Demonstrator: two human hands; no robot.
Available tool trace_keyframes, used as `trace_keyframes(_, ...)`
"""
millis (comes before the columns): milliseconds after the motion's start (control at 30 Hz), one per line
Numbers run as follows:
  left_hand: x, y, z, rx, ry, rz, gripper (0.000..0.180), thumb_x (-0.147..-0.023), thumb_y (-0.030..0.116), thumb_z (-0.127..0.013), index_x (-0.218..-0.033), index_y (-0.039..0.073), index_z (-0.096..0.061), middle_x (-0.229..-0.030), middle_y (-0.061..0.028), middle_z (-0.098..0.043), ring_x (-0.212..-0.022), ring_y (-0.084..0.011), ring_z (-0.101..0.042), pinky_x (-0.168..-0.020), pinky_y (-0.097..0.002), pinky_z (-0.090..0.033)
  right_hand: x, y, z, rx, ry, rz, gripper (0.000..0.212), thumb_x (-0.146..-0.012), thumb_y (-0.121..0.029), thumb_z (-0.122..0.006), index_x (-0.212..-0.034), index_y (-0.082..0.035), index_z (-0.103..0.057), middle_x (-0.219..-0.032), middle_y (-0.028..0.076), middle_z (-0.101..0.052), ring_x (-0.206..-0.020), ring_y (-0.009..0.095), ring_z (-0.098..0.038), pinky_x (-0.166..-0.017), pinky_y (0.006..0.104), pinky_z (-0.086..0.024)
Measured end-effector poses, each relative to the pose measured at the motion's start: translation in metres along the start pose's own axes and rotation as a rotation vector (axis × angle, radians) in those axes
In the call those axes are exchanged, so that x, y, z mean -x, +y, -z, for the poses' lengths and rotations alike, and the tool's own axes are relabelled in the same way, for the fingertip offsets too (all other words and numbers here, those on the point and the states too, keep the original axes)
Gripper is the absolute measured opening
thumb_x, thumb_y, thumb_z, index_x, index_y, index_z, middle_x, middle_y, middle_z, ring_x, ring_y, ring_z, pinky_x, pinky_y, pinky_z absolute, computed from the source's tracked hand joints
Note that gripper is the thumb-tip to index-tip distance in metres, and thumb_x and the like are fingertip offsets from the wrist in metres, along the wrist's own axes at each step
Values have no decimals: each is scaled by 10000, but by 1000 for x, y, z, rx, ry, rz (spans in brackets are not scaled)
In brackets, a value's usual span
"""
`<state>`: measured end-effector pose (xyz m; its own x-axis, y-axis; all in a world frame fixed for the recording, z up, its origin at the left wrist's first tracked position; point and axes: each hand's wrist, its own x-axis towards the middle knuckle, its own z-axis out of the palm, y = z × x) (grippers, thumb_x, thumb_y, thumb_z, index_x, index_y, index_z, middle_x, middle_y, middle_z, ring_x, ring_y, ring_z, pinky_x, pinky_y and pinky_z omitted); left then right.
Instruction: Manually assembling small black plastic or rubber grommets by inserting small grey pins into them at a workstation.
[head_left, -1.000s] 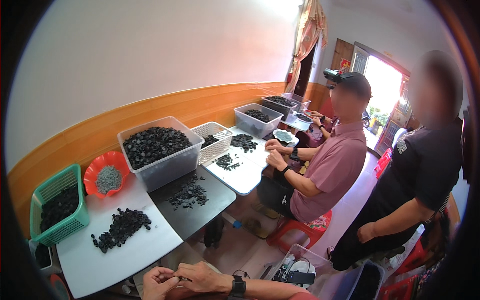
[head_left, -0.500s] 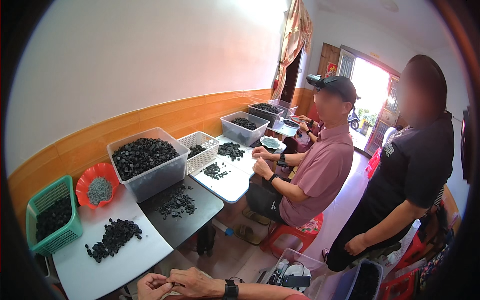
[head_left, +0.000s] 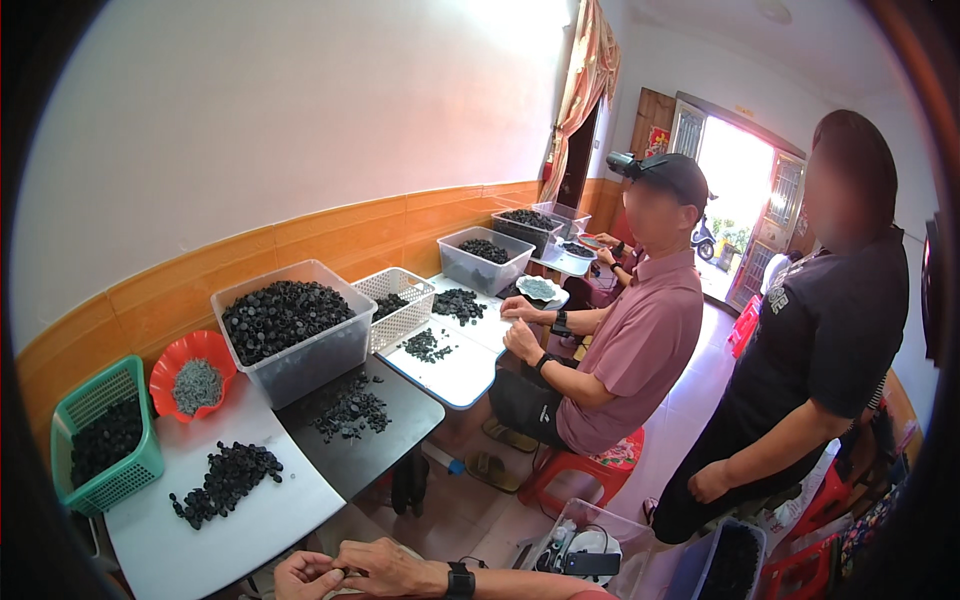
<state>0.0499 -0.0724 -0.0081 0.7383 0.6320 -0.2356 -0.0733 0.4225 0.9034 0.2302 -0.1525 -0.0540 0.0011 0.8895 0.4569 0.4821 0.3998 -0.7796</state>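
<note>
At the lower edge, below the near white table, my left hand and my right hand are brought together. The fingers of both are closed in a pinch on a small dark piece between them, mostly covered by the fingertips. My right wrist wears a black watch. Nearest on the table lies a loose pile of small black round parts. Behind it are a red scalloped bowl of small grey pieces and a green basket with more black parts.
A large clear bin heaped with black parts stands against the wall. A dark table holds another pile. To the right, a seated person works at a white table, and another person stands. An open clear box of devices sits low down.
The view has shifted very slightly. My hands stay pinched together in nearly the same place, and the piles and containers look unchanged.
</note>
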Motion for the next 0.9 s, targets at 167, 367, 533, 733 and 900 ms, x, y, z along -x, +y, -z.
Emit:
trace_keyframes(167, 2, 1, 1, -26, 7, -8, 212, -914, -13, -696, -1115, -45, -636, -996, -134, -709, -866, -210, -722, -767, -303, -612, -1, -3, 1, -17, -8, -1, 233, -887, -208, -723, -959, -37, -583, -885, 135, -575, -721, 374, -602, -632, 447, -471)
trace_keyframes(367, 3, 2, 3, -43, 20, -9, 225, -913, -3, -708, -1122, -48, -637, -1004, -126, -711, -872, -198, -719, -792, -287, -598, -4, -6, -1, 133, 30, 99, 244, -881, -257, -739, -955, -44, -645, -817, 123, -603, -656, 306, -636, -551, 382, -493)
trace_keyframes(533, 1, -6, 8, -40, 14, -23, 234, -910, 9, -722, -1123, -42, -639, -1004, -112, -711, -868, -183, -711, -789, -279, -590, -4, -6, -1, 145, 27, 125, 214, -905, -229, -722, -939, -34, -641, -818, 132, -602, -648, 321, -630, -541, 394, -493)
trace_keyframes(733, -1, -9, 12, -56, 7, -16, 233, -907, 17, -730, -1118, -26, -642, -994, -98, -705, -860, -176, -706, -771, -261, -577, -2, -1, -3, 18, -12, 55, 198, -896, -178, -705, -958, -30, -589, -850, 136, -550, -700, 378, -594, -602, 461, -449)
trace_keyframes(900, 0, -7, 10, -30, 19, -5, 234, -907, 15, -726, -1119, -30, -638, -992, -100, -702, -862, -173, -704, -777, -263, -579, -3, -1, -2, 21, -7, 64, 200, -896, -171, -707, -978, -27, -594, -856, 138, -554, -713, 377, -605, -612, 462, -457)
